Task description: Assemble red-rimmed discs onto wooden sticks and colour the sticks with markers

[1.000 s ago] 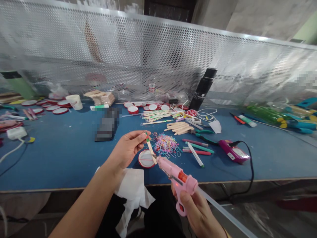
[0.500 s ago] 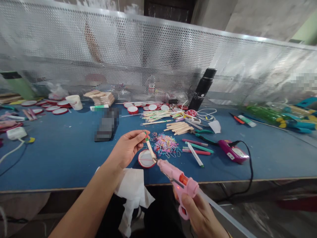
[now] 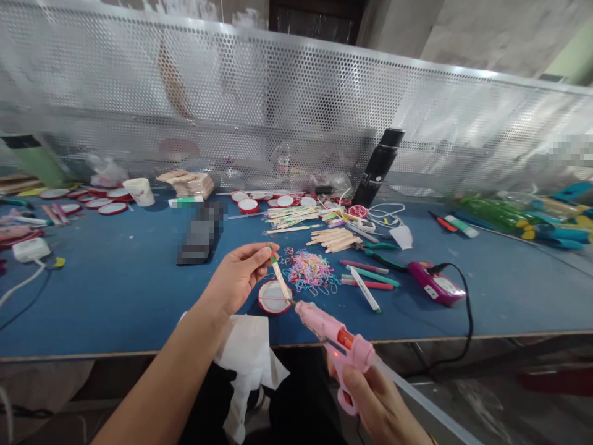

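My left hand (image 3: 245, 272) pinches the green-marked upper end of a wooden craft stick (image 3: 280, 279). The stick slants down over a round white lid with a red rim (image 3: 270, 299), which lies near the table's front edge. In my right hand (image 3: 375, 402) is a pink hot glue gun (image 3: 336, 334), its small light glowing red and a long clear glue stick out of its back. The gun's nozzle is at the stick's lower end; whether they touch I cannot tell. Just beyond lies a heap of small colourful rubber bands (image 3: 311, 272).
Markers (image 3: 365, 288), craft sticks (image 3: 333, 238), pliers (image 3: 377, 247) and a purple corded device (image 3: 436, 284) lie to the right. A black bottle (image 3: 377, 168) stands behind. To the left is a dark pixelated object (image 3: 200, 235). White tissue (image 3: 245, 346) hangs off the front edge.
The glue gun and my right hand have shifted very slightly right and down. My left hand and the craft stick stay almost where they were.
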### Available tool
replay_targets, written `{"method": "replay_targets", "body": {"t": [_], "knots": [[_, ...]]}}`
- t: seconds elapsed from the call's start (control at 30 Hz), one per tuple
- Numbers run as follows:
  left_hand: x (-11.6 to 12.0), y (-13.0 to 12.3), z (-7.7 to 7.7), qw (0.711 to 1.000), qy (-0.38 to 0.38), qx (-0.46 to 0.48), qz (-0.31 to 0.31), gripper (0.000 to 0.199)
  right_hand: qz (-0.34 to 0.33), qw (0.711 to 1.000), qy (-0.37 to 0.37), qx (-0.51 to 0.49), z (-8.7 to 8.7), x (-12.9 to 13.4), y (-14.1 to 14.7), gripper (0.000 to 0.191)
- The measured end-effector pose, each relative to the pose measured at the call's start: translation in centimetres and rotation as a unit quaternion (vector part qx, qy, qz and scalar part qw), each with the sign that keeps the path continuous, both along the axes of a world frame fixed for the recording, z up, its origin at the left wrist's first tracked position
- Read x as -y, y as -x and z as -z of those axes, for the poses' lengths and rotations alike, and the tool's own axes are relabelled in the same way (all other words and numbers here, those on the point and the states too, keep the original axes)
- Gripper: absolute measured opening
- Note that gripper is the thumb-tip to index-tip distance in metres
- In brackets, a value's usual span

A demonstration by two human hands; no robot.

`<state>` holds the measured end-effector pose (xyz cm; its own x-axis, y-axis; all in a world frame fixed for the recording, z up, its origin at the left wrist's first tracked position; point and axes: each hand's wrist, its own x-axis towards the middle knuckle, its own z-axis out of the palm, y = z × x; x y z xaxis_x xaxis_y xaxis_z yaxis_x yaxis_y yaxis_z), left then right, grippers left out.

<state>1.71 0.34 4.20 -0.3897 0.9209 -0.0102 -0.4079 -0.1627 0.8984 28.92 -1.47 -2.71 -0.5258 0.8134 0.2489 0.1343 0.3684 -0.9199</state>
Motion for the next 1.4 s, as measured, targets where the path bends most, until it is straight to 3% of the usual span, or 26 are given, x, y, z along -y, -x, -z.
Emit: {"method": "replay_targets", "body": {"t": [0.17,0.37,0.9,1.2,1.4], "knots": [[0.1,-0.1,0.1,1.000,0.015,-0.015,0.008,0.040,-0.012,1.000,0.021,0.000,-0.1,-0.3,-0.1,0.053],[0.1,0.1,0.6,0.999,0.021,-0.029,0.013,0.037,0.003,1.000,0.000,-0.014,0.1,-0.9,1.0,0.050],[0.2,-0.1,0.2,1.000,0.020,-0.016,0.012,0.038,-0.011,0.996,0.088,-0.021,-0.2,-0.8,1.6,0.054],[0.2,-0.2,0.1,1.000,0.002,-0.011,0.013,0.031,0.013,1.000,0.022,0.007,0.1,-0.8,0.7,0.050],[0.3,-0.1,0.1,1.000,0.006,-0.010,0.014,0.035,-0.013,0.998,0.067,-0.006,-0.3,-0.8,1.3,0.052]]}}
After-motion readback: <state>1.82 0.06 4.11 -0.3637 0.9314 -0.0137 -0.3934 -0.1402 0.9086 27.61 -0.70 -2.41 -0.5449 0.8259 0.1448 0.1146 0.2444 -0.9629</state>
